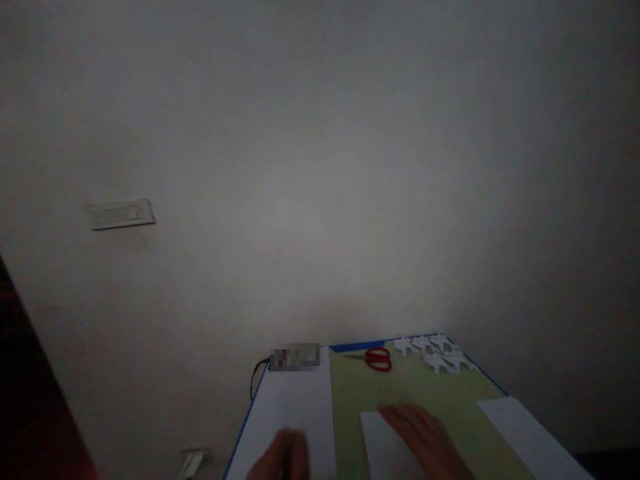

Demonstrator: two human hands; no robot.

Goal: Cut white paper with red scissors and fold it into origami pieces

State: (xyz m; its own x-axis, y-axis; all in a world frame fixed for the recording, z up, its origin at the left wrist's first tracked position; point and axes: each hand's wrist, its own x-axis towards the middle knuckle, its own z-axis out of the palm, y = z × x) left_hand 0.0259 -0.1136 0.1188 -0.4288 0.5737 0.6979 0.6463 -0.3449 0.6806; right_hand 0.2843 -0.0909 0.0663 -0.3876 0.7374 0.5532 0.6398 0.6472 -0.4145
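A white sheet of paper [387,447] lies on the green surface at the near edge of the view. My right hand [425,437] rests over its upper right part, fingers stretched out flat and close together. To the left, above the white strip of the table, is my left hand [286,457]; it is blurred and cut off by the bottom edge, its fingers seem bent, and what they hold, if anything, does not show. Red-handled scissors [377,359] lie farther back on the green surface, apart from both hands.
Several white star-like paper cutouts [440,353] sit at the back right of the table. Another white sheet [530,433] lies along the right edge. A pixelated box [295,357] with a black cable stands at the back left. The wall [320,200] rises directly behind.
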